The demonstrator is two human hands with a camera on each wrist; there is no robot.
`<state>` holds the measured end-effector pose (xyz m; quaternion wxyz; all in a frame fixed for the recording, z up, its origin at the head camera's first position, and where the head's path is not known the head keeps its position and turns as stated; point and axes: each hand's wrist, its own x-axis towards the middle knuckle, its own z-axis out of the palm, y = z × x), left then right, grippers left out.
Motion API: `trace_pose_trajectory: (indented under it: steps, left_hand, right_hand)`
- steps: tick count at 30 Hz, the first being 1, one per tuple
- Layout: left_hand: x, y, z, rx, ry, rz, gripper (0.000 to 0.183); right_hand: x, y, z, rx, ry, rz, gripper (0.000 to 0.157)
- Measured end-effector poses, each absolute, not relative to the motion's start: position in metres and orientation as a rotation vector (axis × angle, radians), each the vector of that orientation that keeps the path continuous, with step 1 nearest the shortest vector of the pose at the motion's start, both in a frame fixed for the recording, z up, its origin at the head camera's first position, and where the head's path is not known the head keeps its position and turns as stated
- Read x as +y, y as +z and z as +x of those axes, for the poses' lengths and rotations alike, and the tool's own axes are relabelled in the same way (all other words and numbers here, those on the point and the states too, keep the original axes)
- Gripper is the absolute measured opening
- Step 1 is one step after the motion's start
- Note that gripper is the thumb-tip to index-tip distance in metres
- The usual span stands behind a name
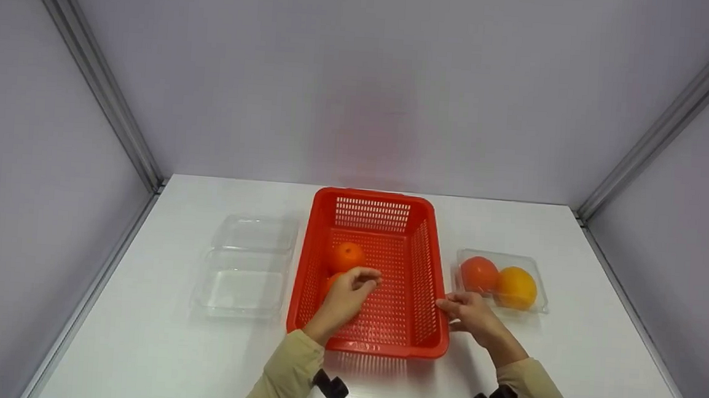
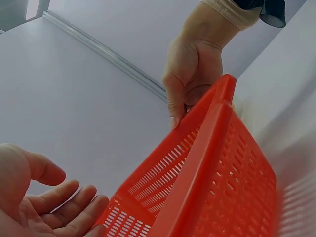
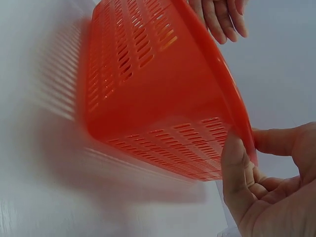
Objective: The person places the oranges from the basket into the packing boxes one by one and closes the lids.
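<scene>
A red perforated plastic basket stands in the middle of the white table. Inside it, on the left, lies an orange fruit; a second orange one is mostly hidden by the left hand. My left hand hovers over the basket with loosely bent fingers, and nothing shows between them and the thumb. At the basket's right side, my right hand pinches the rim, its thumb and fingers on either side of the edge in the right wrist view.
To the left lies an open transparent plastic clamshell box. Right of the basket, a transparent plastic box holds a reddish round fruit and a yellow-orange one. Pale walls enclose the table at the back and sides.
</scene>
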<state>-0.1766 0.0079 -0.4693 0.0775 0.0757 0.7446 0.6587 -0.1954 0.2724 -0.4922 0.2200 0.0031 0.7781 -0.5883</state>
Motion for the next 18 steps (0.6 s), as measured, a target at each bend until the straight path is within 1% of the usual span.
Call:
trace_pose_trajectory:
  steps: [9, 18]
  left_hand:
    - [0.005, -0.464, -0.185, 2.263, 1.939, 0.2, 0.026]
    - [0.0, -0.454, -0.198, 2.375, 1.821, 0.179, 0.028]
  right_hand:
    - [0.288, -0.491, -0.195, 2.106, -1.623, -0.022, 0.026]
    - [0.304, -0.488, -0.195, 2.079, -1.608, -0.044, 0.016]
